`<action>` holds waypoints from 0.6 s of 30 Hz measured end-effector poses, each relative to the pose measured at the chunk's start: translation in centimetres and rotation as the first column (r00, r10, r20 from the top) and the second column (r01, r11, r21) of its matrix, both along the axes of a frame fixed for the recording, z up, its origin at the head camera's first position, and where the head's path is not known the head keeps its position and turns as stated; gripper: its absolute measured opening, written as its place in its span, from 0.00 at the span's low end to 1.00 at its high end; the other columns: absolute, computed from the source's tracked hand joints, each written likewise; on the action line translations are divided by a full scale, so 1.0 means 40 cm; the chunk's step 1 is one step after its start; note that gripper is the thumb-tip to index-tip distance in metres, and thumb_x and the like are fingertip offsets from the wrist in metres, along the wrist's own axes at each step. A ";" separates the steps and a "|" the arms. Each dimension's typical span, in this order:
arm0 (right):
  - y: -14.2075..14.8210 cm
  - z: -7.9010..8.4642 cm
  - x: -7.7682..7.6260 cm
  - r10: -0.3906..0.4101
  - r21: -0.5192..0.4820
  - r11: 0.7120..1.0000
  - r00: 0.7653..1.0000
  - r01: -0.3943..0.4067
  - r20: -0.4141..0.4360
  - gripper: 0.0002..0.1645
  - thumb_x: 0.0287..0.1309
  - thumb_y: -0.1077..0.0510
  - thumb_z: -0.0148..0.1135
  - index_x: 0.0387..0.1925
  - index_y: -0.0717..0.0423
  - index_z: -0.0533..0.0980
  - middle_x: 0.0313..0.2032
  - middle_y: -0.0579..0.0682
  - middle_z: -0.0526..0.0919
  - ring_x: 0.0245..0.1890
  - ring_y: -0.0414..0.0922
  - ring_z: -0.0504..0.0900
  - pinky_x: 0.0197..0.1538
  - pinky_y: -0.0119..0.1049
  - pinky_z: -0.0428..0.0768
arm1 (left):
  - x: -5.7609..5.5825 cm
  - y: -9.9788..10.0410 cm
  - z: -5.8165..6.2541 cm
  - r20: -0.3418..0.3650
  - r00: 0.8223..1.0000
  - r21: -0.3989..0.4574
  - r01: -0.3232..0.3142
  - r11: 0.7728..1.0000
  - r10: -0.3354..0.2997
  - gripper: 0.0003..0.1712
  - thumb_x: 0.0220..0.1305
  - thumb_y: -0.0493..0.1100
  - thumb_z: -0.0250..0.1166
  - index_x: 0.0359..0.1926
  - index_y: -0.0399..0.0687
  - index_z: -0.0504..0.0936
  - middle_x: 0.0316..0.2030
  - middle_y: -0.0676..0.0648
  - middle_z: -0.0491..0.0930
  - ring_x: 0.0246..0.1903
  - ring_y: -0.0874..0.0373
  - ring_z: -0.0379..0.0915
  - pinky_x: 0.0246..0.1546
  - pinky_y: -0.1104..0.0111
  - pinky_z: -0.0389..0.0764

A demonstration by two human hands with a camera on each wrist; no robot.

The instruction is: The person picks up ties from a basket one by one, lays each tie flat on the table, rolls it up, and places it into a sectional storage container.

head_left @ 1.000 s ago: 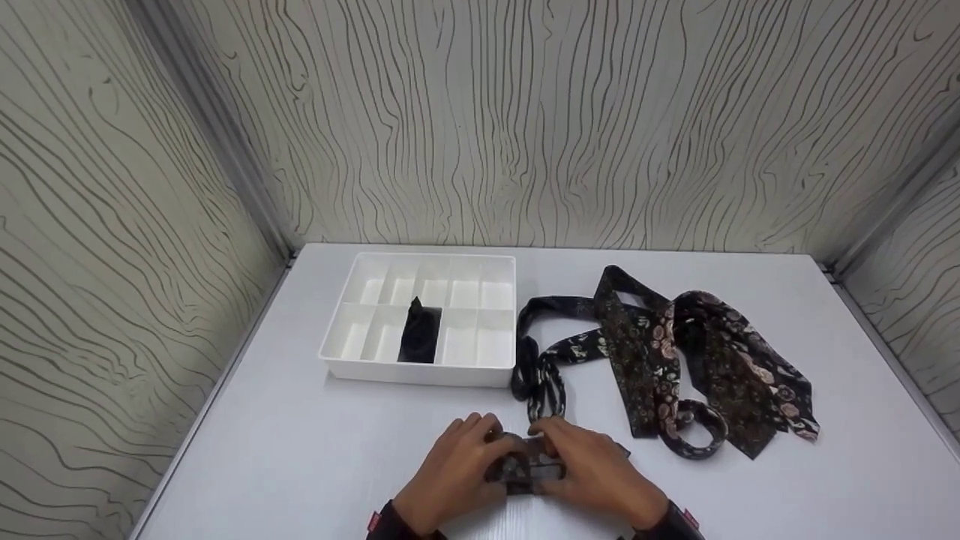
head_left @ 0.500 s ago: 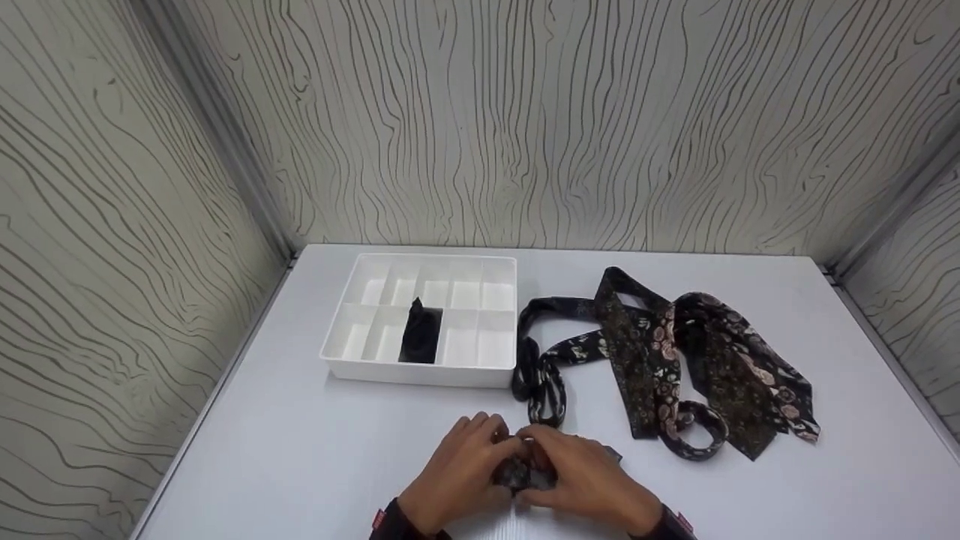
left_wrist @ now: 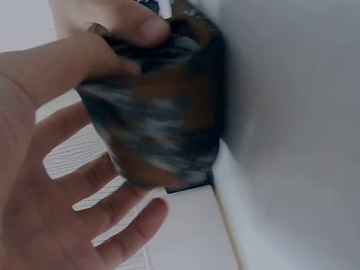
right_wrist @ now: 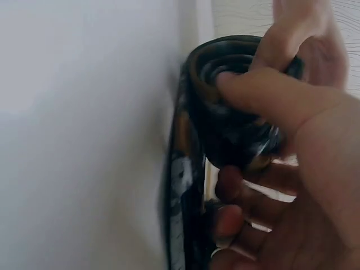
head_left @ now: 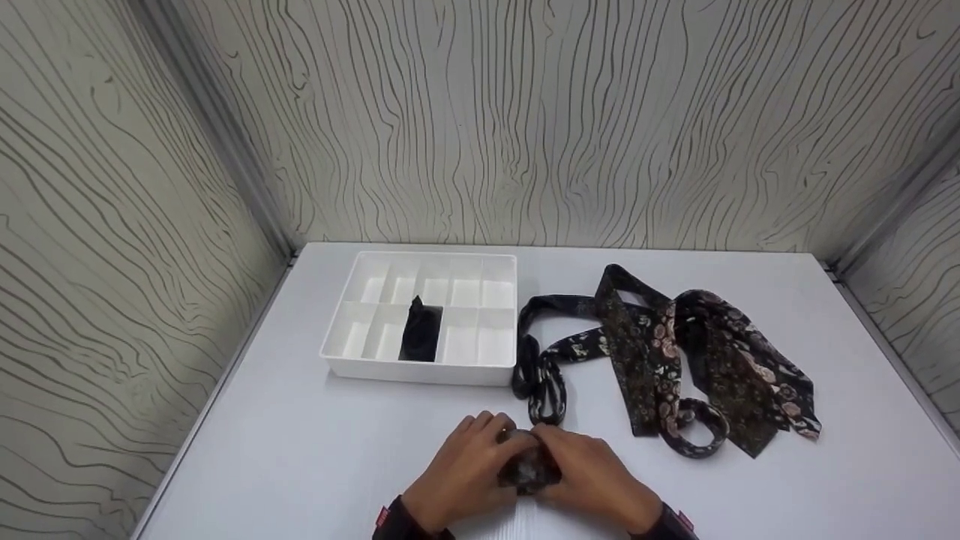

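Observation:
Low in the head view, a dark patterned necktie point(head_left: 529, 466) is coiled into a roll between both hands. My left hand point(head_left: 469, 471) grips it from the left; the left wrist view shows the thumb at the roll's end and the other fingers spread around it. My right hand point(head_left: 596, 478) holds the other side, its thumb pressed on the spiral end of the roll point(right_wrist: 225, 50). From that roll a flat tail point(right_wrist: 183, 197) runs off, seen in the right wrist view. Palms and hands hide much of the tie in the head view.
A white divided tray point(head_left: 420, 373) stands behind the hands, with a black folded cloth item point(head_left: 421, 334) in one front compartment. Several dark floral neckties point(head_left: 637, 367) lie loosely tangled right of the tray. Patterned panels point(head_left: 480, 127) wall the white table point(head_left: 300, 435).
The flat tie end that stuck out beyond my right hand has drawn in out of sight in the head view. The roll between the hands looks fuller. Tray and other ties stay put.

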State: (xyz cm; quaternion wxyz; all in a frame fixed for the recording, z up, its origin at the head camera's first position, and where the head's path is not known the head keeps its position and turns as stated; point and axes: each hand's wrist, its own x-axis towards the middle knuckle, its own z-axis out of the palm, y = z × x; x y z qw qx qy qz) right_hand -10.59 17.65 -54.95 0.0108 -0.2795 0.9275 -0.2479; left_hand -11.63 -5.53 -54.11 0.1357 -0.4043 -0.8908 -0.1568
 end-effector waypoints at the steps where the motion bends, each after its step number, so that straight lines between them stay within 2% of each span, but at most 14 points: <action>1: 0.001 0.000 -0.001 -0.001 0.010 1.000 1.000 0.001 0.007 0.36 0.49 0.44 0.82 0.58 0.44 0.75 0.49 0.44 0.88 0.46 0.46 0.88 0.48 0.45 0.86 | 0.000 0.001 0.000 0.006 1.000 -0.002 0.001 1.000 -0.001 0.33 0.47 0.54 0.83 0.58 0.67 0.85 0.46 0.56 0.79 0.44 0.61 0.72 0.44 0.70 0.74; 7: 0.002 -0.001 -0.002 0.012 0.018 1.000 1.000 -0.012 -0.017 0.38 0.51 0.41 0.81 0.61 0.44 0.74 0.49 0.43 0.88 0.44 0.45 0.88 0.43 0.40 0.85 | -0.002 0.004 0.002 0.015 1.000 -0.025 0.001 1.000 0.000 0.30 0.48 0.55 0.83 0.56 0.67 0.88 0.44 0.57 0.78 0.42 0.62 0.69 0.42 0.71 0.71; 12: 0.005 -0.001 -0.001 -0.003 0.027 1.000 1.000 0.004 -0.029 0.34 0.48 0.42 0.82 0.54 0.43 0.75 0.46 0.43 0.88 0.42 0.45 0.88 0.42 0.42 0.85 | 0.002 0.006 -0.001 0.014 1.000 -0.034 -0.010 0.999 0.010 0.36 0.48 0.56 0.82 0.61 0.68 0.82 0.48 0.55 0.78 0.45 0.61 0.73 0.45 0.70 0.74; 14: 0.006 0.001 0.000 -0.008 0.034 0.999 1.000 0.009 -0.024 0.36 0.49 0.40 0.82 0.56 0.43 0.75 0.47 0.43 0.88 0.43 0.45 0.88 0.43 0.42 0.85 | 0.002 0.006 0.000 0.010 1.000 -0.036 -0.005 0.999 0.005 0.34 0.48 0.56 0.82 0.59 0.68 0.83 0.48 0.55 0.78 0.45 0.61 0.74 0.45 0.70 0.74; 18: 0.006 0.003 0.001 -0.013 0.040 0.999 1.000 0.013 -0.009 0.38 0.48 0.43 0.81 0.60 0.43 0.75 0.49 0.42 0.87 0.44 0.45 0.88 0.44 0.42 0.85 | 0.000 0.009 0.002 -0.001 1.000 -0.044 -0.007 0.999 0.007 0.30 0.49 0.58 0.82 0.55 0.68 0.86 0.49 0.55 0.80 0.47 0.60 0.74 0.45 0.69 0.74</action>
